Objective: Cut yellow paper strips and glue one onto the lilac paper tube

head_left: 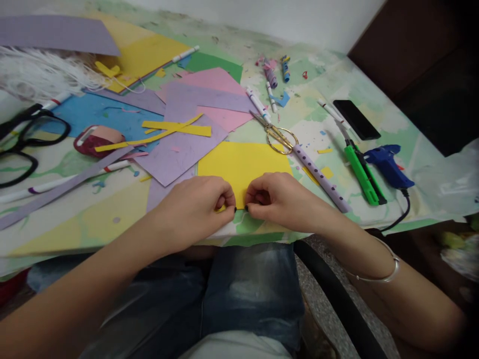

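Observation:
A yellow foam sheet (239,162) lies flat at the table's front, in front of me. My left hand (204,202) pinches its near edge with thumb and curled fingers. Just to the right, my right hand (275,199) pinches the same edge, the two thumbs close together. A thin strip of the near edge shows between the thumbs; whether it is rolled I cannot tell. Beyond the sheet's right corner lie gold-handled scissors (279,137), touching a lilac tube with dark dots (321,177).
A green utility knife (361,172), a blue glue gun (391,162) and a black phone (357,119) lie on the right. Lilac sheets (183,149), yellow strips (194,129), a maroon case (95,142) and black glasses (37,132) lie leftward. Markers (258,103) are scattered about.

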{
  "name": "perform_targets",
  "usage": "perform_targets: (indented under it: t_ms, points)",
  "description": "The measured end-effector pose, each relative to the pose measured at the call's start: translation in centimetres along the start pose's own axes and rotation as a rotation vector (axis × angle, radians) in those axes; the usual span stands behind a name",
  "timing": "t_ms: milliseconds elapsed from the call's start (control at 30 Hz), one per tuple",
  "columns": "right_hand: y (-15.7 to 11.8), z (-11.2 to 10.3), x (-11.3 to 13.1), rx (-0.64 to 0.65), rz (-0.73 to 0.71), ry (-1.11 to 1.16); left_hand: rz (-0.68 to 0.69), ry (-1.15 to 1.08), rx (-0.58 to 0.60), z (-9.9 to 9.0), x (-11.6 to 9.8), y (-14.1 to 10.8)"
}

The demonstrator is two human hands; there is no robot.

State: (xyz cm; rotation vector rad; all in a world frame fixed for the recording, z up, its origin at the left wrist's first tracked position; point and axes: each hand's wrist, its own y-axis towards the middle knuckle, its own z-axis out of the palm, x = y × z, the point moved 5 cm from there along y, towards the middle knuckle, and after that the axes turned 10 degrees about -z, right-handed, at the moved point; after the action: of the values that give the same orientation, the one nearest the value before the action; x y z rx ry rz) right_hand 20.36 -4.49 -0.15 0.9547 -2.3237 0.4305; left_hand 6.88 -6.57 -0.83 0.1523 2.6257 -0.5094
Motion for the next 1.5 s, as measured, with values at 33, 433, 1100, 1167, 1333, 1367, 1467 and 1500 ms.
perform_targets:
  t_ms: [33,433,1100,1167,1333,1367,1467,1500]
  points:
    - [0.0,0.0,0.1,0.002,0.010,-0.006,-0.017,0.015,-0.002,0.0,-0.1,0.0]
    - [0.4,-0.2,0.2,0.072,0.100,-0.014,-0.060,0.135,0.070,-0.4,-0.8,0.6]
    - [1.0,-0.5,0.0,0.180,0.092,-0.022,-0.141,0.256,0.283,-1.6,-1.1,3.3]
    - [1.0,-0.6,-0.1,0.194,0.106,-0.018,-0.122,0.267,0.330,-1.5,-1.1,3.5]
    - [1.0,-0.8,0.0,0.192,0.103,-0.011,-0.061,0.280,0.256,-2.1,-0.5,3.0]
    - [1.1,-0.8,0.0,0.191,0.100,-0.019,-0.052,0.272,0.245,-2.2,-0.3,2.8]
    - [1.2,-0.8,-0.1,0.204,0.091,-0.034,-0.031,0.245,0.248,-2.5,0.5,2.3]
    - [1.2,-0.7,-0.1,0.212,0.087,-0.035,-0.029,0.242,0.247,-2.6,0.6,2.2]
